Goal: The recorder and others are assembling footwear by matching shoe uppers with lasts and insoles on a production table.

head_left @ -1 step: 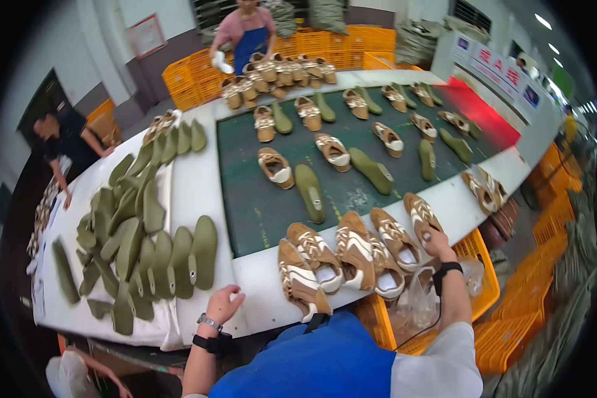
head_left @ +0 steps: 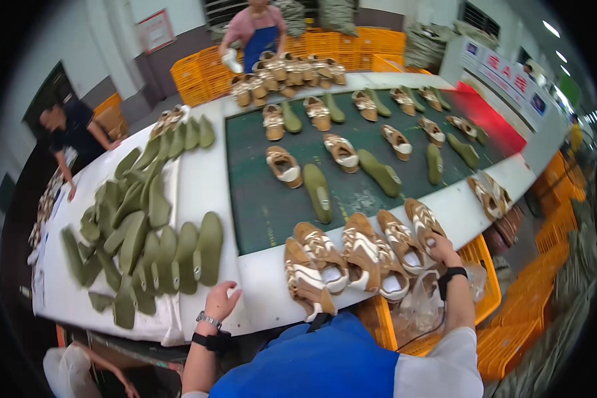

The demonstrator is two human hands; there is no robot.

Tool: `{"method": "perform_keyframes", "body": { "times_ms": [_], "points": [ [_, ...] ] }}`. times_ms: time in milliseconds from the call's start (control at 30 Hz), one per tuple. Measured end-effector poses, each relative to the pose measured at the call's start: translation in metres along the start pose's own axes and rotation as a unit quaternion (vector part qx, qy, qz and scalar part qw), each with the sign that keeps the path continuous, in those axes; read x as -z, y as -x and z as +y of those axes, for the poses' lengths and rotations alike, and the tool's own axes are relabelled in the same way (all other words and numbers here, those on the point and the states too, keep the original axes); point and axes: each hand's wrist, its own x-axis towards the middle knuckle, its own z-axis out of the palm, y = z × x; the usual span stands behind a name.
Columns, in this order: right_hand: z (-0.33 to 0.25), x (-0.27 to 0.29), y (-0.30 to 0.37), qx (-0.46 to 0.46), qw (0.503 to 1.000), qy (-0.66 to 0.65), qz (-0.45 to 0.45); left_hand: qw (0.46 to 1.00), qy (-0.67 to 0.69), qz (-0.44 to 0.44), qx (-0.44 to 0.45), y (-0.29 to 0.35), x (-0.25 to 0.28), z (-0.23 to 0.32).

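Note:
My right hand [head_left: 439, 248] is closed on the heel end of a brown-and-white sneaker [head_left: 423, 219] at the table's near edge. Beside it, to the left, several more such sneakers [head_left: 360, 249] stand close together, with white paper inside some. My left hand [head_left: 221, 301] hovers over the white tabletop [head_left: 265, 292], fingers loosely bent and apart, holding nothing. Just beyond it stands a row of green shoe lasts [head_left: 209, 249]. More lasts lie in a heap [head_left: 123, 219] behind and to the left. One last [head_left: 73, 254] at the heap's left side is blurred.
A green conveyor belt [head_left: 259, 205] carries sneakers and lasts in rows. Yellow crates [head_left: 487, 272] stand by my right arm, one with plastic bags. A person in a blue apron [head_left: 262, 43] stands behind a shoe pile; another person [head_left: 79, 132] leans at the far left.
The whole view has shifted slightly. The lone last at the left has moved toward the heap. My right hand stays on the sneaker.

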Motion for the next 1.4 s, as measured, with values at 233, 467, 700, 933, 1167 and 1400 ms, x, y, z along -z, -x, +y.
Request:
{"method": "perform_keyframes", "body": {
  "times_ms": [233, 467, 700, 933, 1167, 1400],
  "points": [
    [-0.106, 0.030, 0.011, 0.057, 0.989, -0.024, 0.135, 0.960, -0.155, 0.234, 0.023, 0.005, 0.039, -0.088],
    [-0.427, -0.011, 0.085, 0.363, 0.911, -0.131, -0.147, 0.974, 0.075, 0.155, 0.148, -0.026, 0.050, -0.181],
    [-0.599, -0.162, 0.084, 0.365, 0.914, 0.027, -0.173, 0.959, 0.208, 0.170, 0.093, -0.052, 0.011, -0.189],
    [-0.597, -0.182, 0.054, 0.286, 0.951, 0.087, -0.078, 0.969, 0.200, 0.128, 0.060, -0.017, 0.003, -0.144],
    [-0.521, -0.206, -0.034, 0.164, 0.983, 0.080, -0.035, 0.968, 0.219, 0.097, 0.070, -0.019, 0.008, -0.142],
    [-0.517, -0.206, -0.059, 0.110, 0.992, 0.068, -0.015, 0.964, 0.229, 0.096, 0.096, -0.019, 0.009, -0.143]
  ]
}}
